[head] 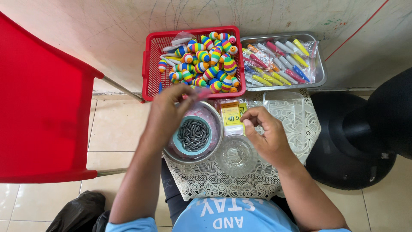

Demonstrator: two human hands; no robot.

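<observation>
While left hand (169, 109) pinches a pink piece (201, 93), right hand (264, 131) curled beside, weights bowl (193, 135) between

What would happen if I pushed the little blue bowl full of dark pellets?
The blue bowl would probably feel heavy for its size, since the pellets look like metal. It sits inside a bigger steel bowl, so it would likely slide against that, not tip. Spilled pellets look rounded and might roll.

Light blue short-sleeved shirt (227, 217) with white lettering, bare forearms.
</observation>
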